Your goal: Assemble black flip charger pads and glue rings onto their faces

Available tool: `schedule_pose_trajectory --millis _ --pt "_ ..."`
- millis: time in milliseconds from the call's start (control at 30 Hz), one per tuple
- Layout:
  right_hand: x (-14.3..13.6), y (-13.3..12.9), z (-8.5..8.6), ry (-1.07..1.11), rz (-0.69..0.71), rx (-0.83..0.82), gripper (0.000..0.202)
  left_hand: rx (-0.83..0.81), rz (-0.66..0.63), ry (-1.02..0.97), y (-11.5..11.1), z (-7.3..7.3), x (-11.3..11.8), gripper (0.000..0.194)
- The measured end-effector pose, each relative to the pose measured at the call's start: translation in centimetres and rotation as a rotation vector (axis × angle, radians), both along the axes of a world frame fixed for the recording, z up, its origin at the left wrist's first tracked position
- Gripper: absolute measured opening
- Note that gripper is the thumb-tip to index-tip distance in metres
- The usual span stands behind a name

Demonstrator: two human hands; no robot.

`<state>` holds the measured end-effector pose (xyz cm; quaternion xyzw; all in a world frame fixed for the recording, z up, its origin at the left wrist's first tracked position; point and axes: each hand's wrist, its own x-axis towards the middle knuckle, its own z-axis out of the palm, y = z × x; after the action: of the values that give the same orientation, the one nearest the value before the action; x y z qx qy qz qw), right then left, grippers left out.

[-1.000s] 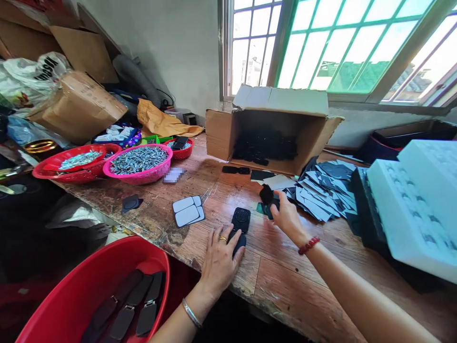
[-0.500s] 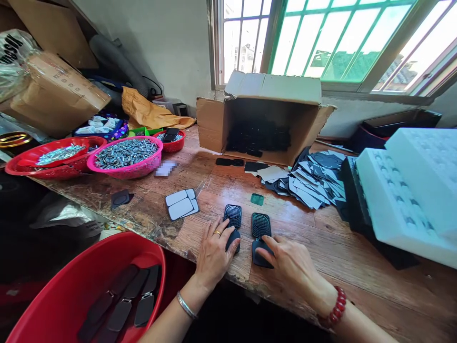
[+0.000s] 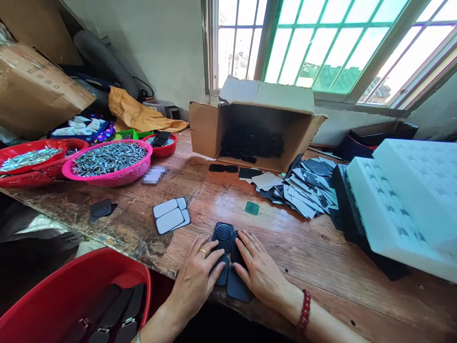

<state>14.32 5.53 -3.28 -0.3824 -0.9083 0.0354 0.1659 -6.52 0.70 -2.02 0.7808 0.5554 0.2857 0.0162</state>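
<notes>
Two black hinged pieces lie side by side near the table's front edge. On the left piece [image 3: 224, 235], a round ribbed pattern shows on the upper half. My left hand [image 3: 196, 271] rests against it, fingers spread and fingertips on its lower half. My right hand [image 3: 260, 267] lies with outstretched fingers over the upper half of the right piece [image 3: 238, 285], hiding most of that half; the plain lower half shows below. White-faced cards with black borders [image 3: 171, 215] lie to the left, and a small green piece [image 3: 252, 208] lies beyond my hands.
A pink basket of metal parts [image 3: 107, 180] and red baskets [image 3: 35, 177] stand at left. An open cardboard box [image 3: 203, 131] is at the back. Loose cards [image 3: 307, 190] and white foam trays [image 3: 378, 209] are at right. A red tub [image 3: 64, 281] holds black pieces at lower left.
The camera view has shifted. The right piece is now beside the left one, the gap between them nearly closed. My right hand has moved left and onto the right piece's upper half.
</notes>
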Motion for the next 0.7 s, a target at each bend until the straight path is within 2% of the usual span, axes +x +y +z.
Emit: schedule_pose_trajectory --millis 133,233,367,533,600,700 --pt "0.1 0.5 1.0 -0.009 0.001 -0.042 0.052 -0.037 -0.052 -0.068 1.0 0.1 -1.2 0.02" --pt "0.2 3.7 2.4 0.046 -0.008 -0.063 0.043 -0.026 -0.049 -0.112 2.6 0.0 -2.4 0.02" --pt "-1.2 12.5 4.8 0.04 -0.058 -0.112 0.026 0.041 0.021 -0.091 4.8 -1.0 -3.9 0.027" --pt "-5.0 24.8 6.3 -0.012 -0.161 -0.151 0.028 0.046 0.043 -0.034 5.6 -1.9 -4.2 0.032" --pt "-6.7 28.2 6.2 -0.03 -0.184 -0.175 0.03 0.025 0.043 -0.014 5.5 -1.7 -4.2 0.033" --pt "-9.1 31.4 6.1 -0.061 -0.175 -0.21 0.036 0.015 0.045 -0.004 5.4 -1.3 -4.1 0.033"
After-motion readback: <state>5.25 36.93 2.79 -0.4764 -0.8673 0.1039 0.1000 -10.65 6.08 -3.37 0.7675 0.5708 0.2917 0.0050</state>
